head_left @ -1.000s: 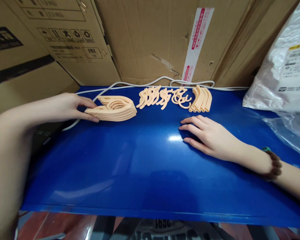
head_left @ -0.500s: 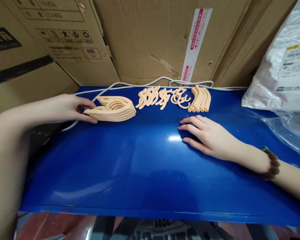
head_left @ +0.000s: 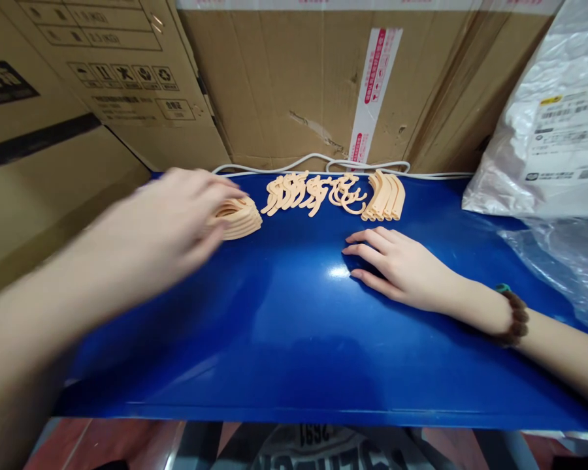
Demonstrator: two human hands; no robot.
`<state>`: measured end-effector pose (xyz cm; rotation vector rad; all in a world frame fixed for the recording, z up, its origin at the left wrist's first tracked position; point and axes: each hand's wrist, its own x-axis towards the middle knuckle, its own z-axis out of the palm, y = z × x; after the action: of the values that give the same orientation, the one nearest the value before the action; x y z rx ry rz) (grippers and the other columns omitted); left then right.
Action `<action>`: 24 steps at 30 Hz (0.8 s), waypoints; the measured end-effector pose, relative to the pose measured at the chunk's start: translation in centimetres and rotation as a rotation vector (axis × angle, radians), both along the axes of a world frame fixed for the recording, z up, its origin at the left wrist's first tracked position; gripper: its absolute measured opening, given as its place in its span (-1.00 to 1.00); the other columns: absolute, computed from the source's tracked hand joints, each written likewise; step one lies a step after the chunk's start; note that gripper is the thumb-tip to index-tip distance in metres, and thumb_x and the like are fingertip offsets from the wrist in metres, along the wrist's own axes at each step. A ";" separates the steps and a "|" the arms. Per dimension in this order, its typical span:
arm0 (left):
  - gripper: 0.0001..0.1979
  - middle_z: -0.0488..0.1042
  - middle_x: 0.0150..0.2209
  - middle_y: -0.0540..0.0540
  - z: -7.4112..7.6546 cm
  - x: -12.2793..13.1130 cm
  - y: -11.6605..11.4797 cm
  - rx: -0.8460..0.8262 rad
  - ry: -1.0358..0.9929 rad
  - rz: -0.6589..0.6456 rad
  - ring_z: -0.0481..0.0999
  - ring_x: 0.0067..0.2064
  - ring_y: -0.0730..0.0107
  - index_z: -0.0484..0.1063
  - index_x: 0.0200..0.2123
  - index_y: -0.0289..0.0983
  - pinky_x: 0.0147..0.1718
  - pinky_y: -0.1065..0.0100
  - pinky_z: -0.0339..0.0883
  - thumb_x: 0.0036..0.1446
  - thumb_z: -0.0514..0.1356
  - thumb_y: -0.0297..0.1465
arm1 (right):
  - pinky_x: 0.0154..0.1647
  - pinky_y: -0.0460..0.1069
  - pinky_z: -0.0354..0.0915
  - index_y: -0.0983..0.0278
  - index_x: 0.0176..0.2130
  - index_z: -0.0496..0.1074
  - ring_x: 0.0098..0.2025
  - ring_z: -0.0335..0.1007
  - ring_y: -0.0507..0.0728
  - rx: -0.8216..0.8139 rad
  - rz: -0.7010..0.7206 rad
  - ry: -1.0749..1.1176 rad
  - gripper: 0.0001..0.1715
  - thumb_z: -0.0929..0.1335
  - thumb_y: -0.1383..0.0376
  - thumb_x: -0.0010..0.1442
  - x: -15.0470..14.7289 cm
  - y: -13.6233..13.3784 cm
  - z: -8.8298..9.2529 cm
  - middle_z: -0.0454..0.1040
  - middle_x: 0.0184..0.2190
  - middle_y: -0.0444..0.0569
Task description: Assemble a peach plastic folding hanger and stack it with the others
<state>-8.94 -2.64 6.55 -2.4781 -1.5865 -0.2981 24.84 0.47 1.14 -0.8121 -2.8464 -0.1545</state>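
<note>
On the blue tabletop (head_left: 284, 313), several cream plastic parts lie in a row along the back. My left hand (head_left: 186, 215), blurred by motion, is over the left part of a stack of curved cream pieces (head_left: 240, 222); its thumb and fingers are apart, with nothing visible between them. Right of the stack are small S-shaped hooks (head_left: 287, 192), more small hooks (head_left: 316, 192), open ring-like hooks (head_left: 347, 194) and a group of curved tubes (head_left: 385, 196). My right hand (head_left: 392, 267) rests flat on the table in front of the tubes, fingers spread, holding nothing.
Cardboard boxes (head_left: 294, 85) stand behind the table and at the left (head_left: 142, 137). A white cable (head_left: 308, 156) runs along the back edge. A white plastic package (head_left: 534, 143) sits at the back right, with clear plastic film (head_left: 563, 261) in front of it.
My left hand has left the stack's left end and moved right and toward the camera, now covering part of the stack. My right hand stays in place. The view has shifted slightly.
</note>
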 end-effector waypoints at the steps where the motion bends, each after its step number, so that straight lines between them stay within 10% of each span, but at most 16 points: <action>1: -0.51 0.37 0.14 -0.23 -0.7 2.2 -0.2 -0.003 0.021 -0.089 0.32 0.18 0.07 0.36 0.09 -0.32 0.21 0.07 0.16 0.31 -0.13 -0.17 | -0.02 0.13 0.30 0.30 0.05 0.38 0.00 0.37 0.23 0.024 -0.017 -0.011 -0.59 0.20 0.13 0.37 0.0 -0.1 0.0 0.40 0.08 0.14; 9: -0.38 0.02 0.37 -0.31 -7.4 10.3 0.3 -0.150 -0.005 -0.226 -0.05 0.41 0.09 0.02 0.35 -0.40 0.33 0.04 -0.01 0.38 -0.14 -0.13 | -0.07 0.12 0.32 0.37 0.06 0.39 0.00 0.40 0.25 0.120 -0.114 -0.046 -0.54 0.18 0.14 0.37 0.0 -0.6 0.0 0.42 0.07 0.18; 24: -0.44 0.13 0.35 -0.20 -7.4 9.8 1.8 -0.182 -0.077 -0.306 0.12 0.36 0.19 0.12 0.31 -0.36 0.29 0.13 0.08 0.38 -0.12 -0.19 | -0.02 0.15 0.33 0.38 0.04 0.39 -0.05 0.37 0.24 0.049 -0.071 -0.015 -0.56 0.19 0.14 0.36 0.1 -0.3 0.2 0.41 0.02 0.18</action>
<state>0.83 -0.86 -0.86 -2.8857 -1.3083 -0.3063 24.96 0.20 1.31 -0.9066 -2.8166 -0.2398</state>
